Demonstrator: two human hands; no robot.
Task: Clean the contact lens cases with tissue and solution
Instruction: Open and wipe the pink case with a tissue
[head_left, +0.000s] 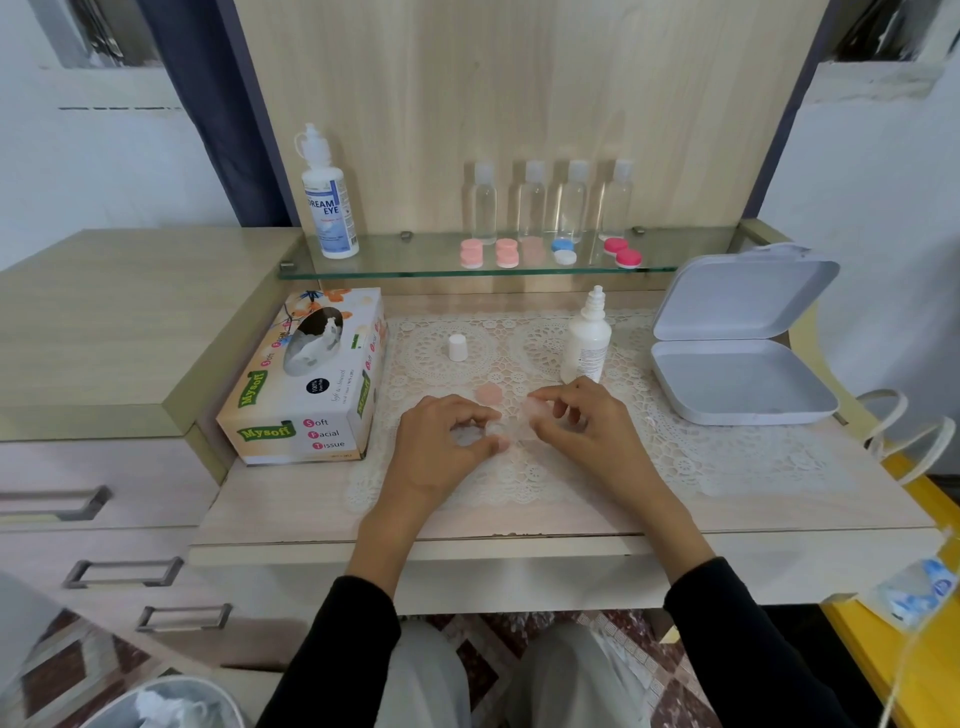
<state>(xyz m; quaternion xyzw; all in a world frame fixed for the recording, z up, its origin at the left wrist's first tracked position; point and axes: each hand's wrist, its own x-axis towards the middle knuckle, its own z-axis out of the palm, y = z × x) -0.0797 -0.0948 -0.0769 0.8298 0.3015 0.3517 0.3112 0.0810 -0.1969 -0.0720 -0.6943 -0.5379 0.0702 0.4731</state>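
Over the lace mat (571, 483) on the worktop, our left hand (447, 441) has its grip clamped on the clear contact lens case (501, 432). Our right hand (576, 421) pinches its other end. 1 pink cap (489, 393) lies just behind, near the uncapped solution bottle (587, 343).

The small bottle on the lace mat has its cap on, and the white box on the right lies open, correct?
Not quite: the head view shows the small bottle uncapped, a white cap standing apart on the lace mat. The white box does lie open.
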